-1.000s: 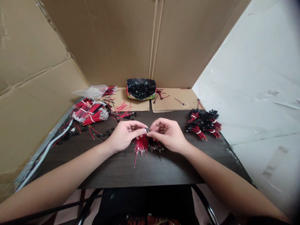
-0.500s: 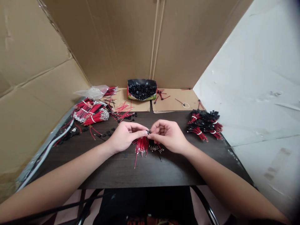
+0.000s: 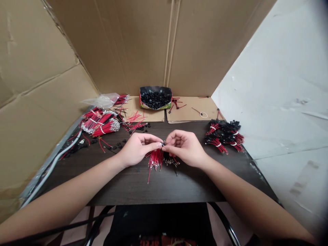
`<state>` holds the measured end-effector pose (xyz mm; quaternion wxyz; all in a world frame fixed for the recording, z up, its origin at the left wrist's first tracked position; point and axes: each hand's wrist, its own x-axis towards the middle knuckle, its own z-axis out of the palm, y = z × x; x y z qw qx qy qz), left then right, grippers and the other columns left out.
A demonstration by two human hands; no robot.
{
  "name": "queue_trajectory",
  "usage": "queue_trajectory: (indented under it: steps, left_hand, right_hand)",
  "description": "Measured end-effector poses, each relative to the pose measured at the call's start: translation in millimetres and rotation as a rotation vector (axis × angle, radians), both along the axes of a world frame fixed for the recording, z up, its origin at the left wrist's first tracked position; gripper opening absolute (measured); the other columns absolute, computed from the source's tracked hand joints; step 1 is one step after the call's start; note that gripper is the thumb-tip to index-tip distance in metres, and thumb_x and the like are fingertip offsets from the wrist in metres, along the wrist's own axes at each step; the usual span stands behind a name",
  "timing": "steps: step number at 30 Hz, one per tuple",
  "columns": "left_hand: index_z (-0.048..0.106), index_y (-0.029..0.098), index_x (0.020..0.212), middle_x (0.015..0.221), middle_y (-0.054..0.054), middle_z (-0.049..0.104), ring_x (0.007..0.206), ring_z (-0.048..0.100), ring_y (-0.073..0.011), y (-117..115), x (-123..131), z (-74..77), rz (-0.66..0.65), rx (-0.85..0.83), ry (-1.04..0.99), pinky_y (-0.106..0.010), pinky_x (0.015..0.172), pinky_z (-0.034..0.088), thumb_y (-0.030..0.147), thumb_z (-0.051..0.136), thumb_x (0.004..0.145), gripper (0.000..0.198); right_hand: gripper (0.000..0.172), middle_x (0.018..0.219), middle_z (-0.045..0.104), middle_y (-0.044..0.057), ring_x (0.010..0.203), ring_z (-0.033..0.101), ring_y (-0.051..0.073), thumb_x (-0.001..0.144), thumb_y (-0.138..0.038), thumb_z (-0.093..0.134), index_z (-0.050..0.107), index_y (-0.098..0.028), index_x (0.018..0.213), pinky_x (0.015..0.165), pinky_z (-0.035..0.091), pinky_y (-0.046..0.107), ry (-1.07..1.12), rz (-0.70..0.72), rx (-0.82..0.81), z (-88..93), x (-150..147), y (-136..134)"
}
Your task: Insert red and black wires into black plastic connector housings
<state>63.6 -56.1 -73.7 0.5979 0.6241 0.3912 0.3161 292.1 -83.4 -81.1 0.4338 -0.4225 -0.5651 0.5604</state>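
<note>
Pinching a small black plug (image 3: 163, 143) between them, the left hand (image 3: 137, 148) and right hand (image 3: 186, 147) keep a closed grip above loose red wires (image 3: 155, 159) on the table (image 3: 159, 184) — finished bundles (image 3: 224, 135) right of the wires, unworked bundles (image 3: 99, 123) left.

- You face tall brown cardboard panels (image 3: 143, 44) behind and left of your dark wooden table (image 3: 159, 186).
- A scuffed white wall (image 3: 276, 85) stands on your right.
</note>
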Motion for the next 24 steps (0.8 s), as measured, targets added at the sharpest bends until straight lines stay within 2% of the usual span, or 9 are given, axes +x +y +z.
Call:
queue_trajectory:
  steps: [5, 14, 21, 24]
  left_hand:
    - [0.086, 0.016, 0.107, 0.099, -0.010, 0.085, 0.083, 0.078, -0.0200, -0.4, 0.0, -1.2, 0.003, -0.010, -0.001, -0.033, 0.084, 0.062, 0.037, 0.088, 0.087, 0.029]
    - [0.088, 0.017, 0.104, 0.101, -0.010, 0.085, 0.089, 0.079, -0.0226, -1.9, 0.8, -0.8, 0.014, 0.016, 0.022, -0.036, 0.091, 0.062, 0.037, 0.089, 0.085, 0.028]
    - [0.087, 0.016, 0.106, 0.092, -0.009, 0.084, 0.075, 0.074, -0.0185, -2.8, 1.3, 1.4, 0.023, 0.021, 0.024, -0.032, 0.076, 0.061, 0.036, 0.087, 0.086, 0.028]
    - [0.087, 0.016, 0.107, 0.091, -0.009, 0.084, 0.073, 0.073, -0.0183, -3.4, 1.4, 1.5, 0.030, 0.028, 0.008, -0.032, 0.075, 0.062, 0.036, 0.087, 0.086, 0.028]
  right_hand:
    - [0.042, 0.077, 0.071, 0.002, 0.065, 0.064, 0.012, 0.070, -0.039, 0.102, 0.072, -0.018, 0.089, 0.059, 0.054, 0.026, 0.004, -0.004, 0.005, 1.3, 0.0, 0.3]
    - [0.046, 0.076, 0.071, 0.002, 0.062, 0.064, 0.012, 0.068, -0.041, 0.102, 0.070, -0.017, 0.091, 0.057, 0.054, 0.025, 0.013, 0.026, -0.039, -3.1, 0.1, 1.1]
    - [0.050, 0.080, 0.074, 0.003, 0.068, 0.068, 0.013, 0.063, -0.036, 0.106, 0.070, -0.017, 0.093, 0.064, 0.060, 0.027, 0.107, 0.062, -0.090, 1.2, -0.6, 2.2]
    - [0.053, 0.082, 0.075, 0.003, 0.068, 0.070, 0.013, 0.062, -0.035, 0.106, 0.069, -0.018, 0.095, 0.067, 0.062, 0.029, 0.125, 0.072, -0.110, 3.2, 0.1, 2.8]
